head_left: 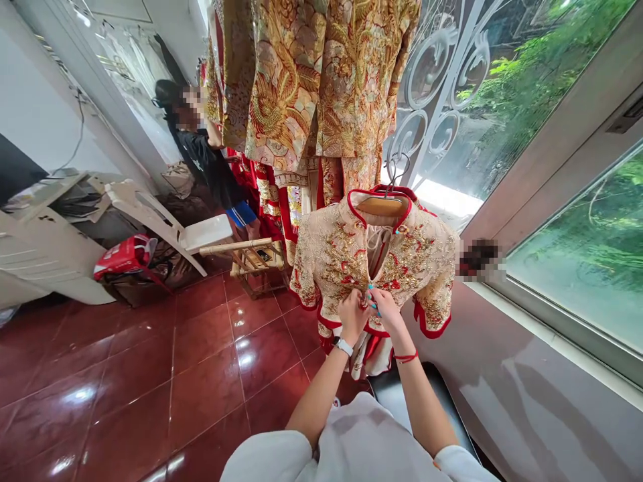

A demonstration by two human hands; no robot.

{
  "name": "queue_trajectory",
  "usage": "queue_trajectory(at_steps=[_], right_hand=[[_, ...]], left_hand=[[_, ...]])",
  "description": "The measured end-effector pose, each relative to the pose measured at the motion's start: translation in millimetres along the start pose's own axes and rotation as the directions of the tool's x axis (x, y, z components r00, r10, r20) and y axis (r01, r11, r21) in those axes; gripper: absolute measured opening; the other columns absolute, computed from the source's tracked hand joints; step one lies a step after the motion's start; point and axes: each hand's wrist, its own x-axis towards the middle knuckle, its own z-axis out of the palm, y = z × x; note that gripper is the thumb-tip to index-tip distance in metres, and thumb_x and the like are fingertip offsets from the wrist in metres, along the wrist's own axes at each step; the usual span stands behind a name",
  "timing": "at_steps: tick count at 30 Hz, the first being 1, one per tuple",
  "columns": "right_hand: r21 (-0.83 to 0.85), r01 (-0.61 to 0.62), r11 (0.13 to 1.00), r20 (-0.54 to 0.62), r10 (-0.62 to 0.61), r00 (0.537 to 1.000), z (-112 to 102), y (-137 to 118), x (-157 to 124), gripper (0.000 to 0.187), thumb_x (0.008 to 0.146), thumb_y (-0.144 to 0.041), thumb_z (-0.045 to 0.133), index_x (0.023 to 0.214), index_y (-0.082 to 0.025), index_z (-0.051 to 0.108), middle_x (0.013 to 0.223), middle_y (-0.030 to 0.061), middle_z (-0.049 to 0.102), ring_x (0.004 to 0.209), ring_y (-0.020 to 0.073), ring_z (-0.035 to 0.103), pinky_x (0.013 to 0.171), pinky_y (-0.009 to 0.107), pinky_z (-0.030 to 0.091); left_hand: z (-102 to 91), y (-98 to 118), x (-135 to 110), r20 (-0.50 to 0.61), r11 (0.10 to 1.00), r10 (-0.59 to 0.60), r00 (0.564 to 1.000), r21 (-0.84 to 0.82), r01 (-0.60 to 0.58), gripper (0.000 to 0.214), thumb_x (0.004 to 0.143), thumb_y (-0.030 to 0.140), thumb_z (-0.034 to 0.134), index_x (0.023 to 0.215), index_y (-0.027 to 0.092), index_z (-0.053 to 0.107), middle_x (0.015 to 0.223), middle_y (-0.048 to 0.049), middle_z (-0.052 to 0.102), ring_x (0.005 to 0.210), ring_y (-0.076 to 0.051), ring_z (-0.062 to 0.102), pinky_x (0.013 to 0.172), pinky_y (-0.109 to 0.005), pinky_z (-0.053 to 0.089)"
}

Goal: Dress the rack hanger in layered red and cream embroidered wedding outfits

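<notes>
Handling of the embroidered jacket (374, 268) calls for care: it hangs at 12 o'clock, directly ahead of the hands, from a wooden hanger (382, 206) with a wire hook (396, 169). The dense gold sequin and bead work is likely to make the panels fairly heavy and somewhat stiff, while the thin silk beneath should stay soft and easily snagged. The sequins are likely fragile, and the hanging jacket may swing if pulled. The safest hold appears to be the plain edges of the front opening (372, 268) or the red trim (432, 328), not the beadwork. Both forearms rise from 6 o'clock and converge, with the elbows held apart. The left hand (352, 316), with a white watch (343, 346) on the wrist, has its fingers curled inward, pinching the jacket's front at the opening. The right hand (386, 311), with a red cord (406, 357) at the wrist, pinches the same area from the other side. The exact fastening between the fingertips is hidden. A person (201, 157) in a dark top stands apart at 11 o'clock, beneath hanging brocade garments (301, 87).
</notes>
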Motion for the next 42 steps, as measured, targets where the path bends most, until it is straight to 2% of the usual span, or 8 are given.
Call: queue_trajectory(at_steps=[9, 18, 30, 36, 38, 39, 41, 42], right_hand=[[0.015, -0.002, 1.000, 0.000, 0.002, 1.000, -3.8, -9.1, 8.1, 0.040, 0.070, -0.056, 0.062, 0.062, -0.024, 0.040, 0.051, -0.0088, 0.029, 0.044, 0.0055, 0.019, 0.044, 0.025, 0.016], [0.114, 0.087, 0.990, -0.081, -0.078, 0.994, 2.8, -88.8, 41.8, 0.022, 0.078, -0.033, 0.058, 0.065, -0.022, 0.044, 0.050, -0.0094, 0.029, 0.042, 0.0048, 0.016, 0.040, 0.022, 0.016], [0.211, 0.166, 0.963, -0.161, -0.133, 0.978, 11.9, -179.1, 46.4, 0.024, 0.081, -0.024, 0.058, 0.062, -0.021, 0.043, 0.048, -0.0102, 0.030, 0.039, 0.0025, 0.016, 0.038, 0.018, 0.012], [-0.010, 0.279, 0.960, -0.131, -0.278, 0.952, 7.4, -166.6, 50.1, 0.032, 0.086, -0.039, 0.057, 0.063, -0.021, 0.045, 0.049, -0.0081, 0.035, 0.041, 0.0053, 0.025, 0.040, 0.021, 0.019], [-0.218, 0.375, 0.901, -0.199, -0.417, 0.887, -20.9, -152.8, 40.5, 0.035, 0.088, -0.048, 0.056, 0.067, -0.021, 0.051, 0.053, -0.0050, 0.042, 0.045, 0.0081, 0.035, 0.044, 0.022, 0.027], [-0.338, 0.412, 0.846, -0.292, -0.510, 0.809, -41.6, -146.7, 35.7, 0.035, 0.088, -0.051, 0.056, 0.072, -0.020, 0.056, 0.057, -0.0029, 0.048, 0.050, 0.0099, 0.041, 0.047, 0.023, 0.032], [-0.564, 0.400, 0.723, -0.509, -0.685, 0.522, -90.6, -137.3, 29.9, 0.034, 0.086, -0.054, 0.059, 0.086, -0.020, 0.063, 0.074, 0.0020, 0.060, 0.064, 0.0139, 0.052, 0.058, 0.026, 0.042], [-0.636, 0.355, 0.685, -0.542, -0.724, 0.427, -115.7, -134.0, 29.7, 0.037, 0.085, -0.056, 0.060, 0.093, -0.020, 0.065, 0.083, 0.0045, 0.064, 0.073, 0.0160, 0.056, 0.065, 0.028, 0.045]], left_hand=[[-12.3, 16.7, 28.7, 0.052, 0.982, 0.175, 0.983, 0.068, -0.178, 0.021, 0.100, 0.019, 0.047, 0.103, 0.021, 0.067, 0.101, -0.0080, 0.074, 0.094, -0.022, 0.068, 0.082, -0.030, 0.041], [-15.2, 19.1, 40.2, 0.017, 0.973, 0.231, 0.973, -0.015, -0.231, 0.029, 0.106, 0.025, 0.037, 0.101, 0.020, 0.066, 0.100, -0.0064, 0.074, 0.089, -0.018, 0.068, 0.076, -0.027, 0.040], [-3.1, 9.5, 35.3, -0.313, 0.896, 0.373, 0.873, -0.123, -0.427, 0.028, 0.100, 0.016, 0.045, 0.074, 0.021, 0.054, 0.065, -0.0005, 0.059, 0.057, -0.013, 0.054, 0.058, -0.026, 0.031], [0.7, 7.2, 35.4, -0.231, 0.900, 0.320, 0.919, -0.230, -0.371, 0.028, 0.098, 0.018, 0.046, 0.072, 0.021, 0.055, 0.068, -0.0015, 0.061, 0.060, -0.014, 0.056, 0.058, -0.026, 0.034], [-14.7, -2.5, 33.3, -0.206, 0.879, 0.303, 0.930, -0.315, -0.357, 0.026, 0.097, 0.021, 0.048, 0.073, 0.021, 0.058, 0.068, -0.0014, 0.062, 0.059, -0.014, 0.055, 0.057, -0.026, 0.036], [-28.7, -10.0, 34.8, -0.244, 0.864, 0.278, 0.929, -0.359, -0.353, 0.025, 0.097, 0.023, 0.048, 0.075, 0.021, 0.059, 0.069, -0.0012, 0.062, 0.060, -0.014, 0.055, 0.058, -0.026, 0.038], [-67.9, -28.7, 47.3, -0.440, 0.836, 0.152, 0.885, -0.421, -0.353, 0.021, 0.096, 0.028, 0.050, 0.081, 0.021, 0.063, 0.073, -0.0020, 0.063, 0.066, -0.016, 0.056, 0.063, -0.027, 0.043], [-91.0, -38.7, 59.5, -0.564, 0.830, 0.049, 0.824, -0.436, -0.348, 0.018, 0.095, 0.030, 0.053, 0.086, 0.021, 0.064, 0.080, -0.0031, 0.064, 0.073, -0.017, 0.058, 0.069, -0.028, 0.045]])
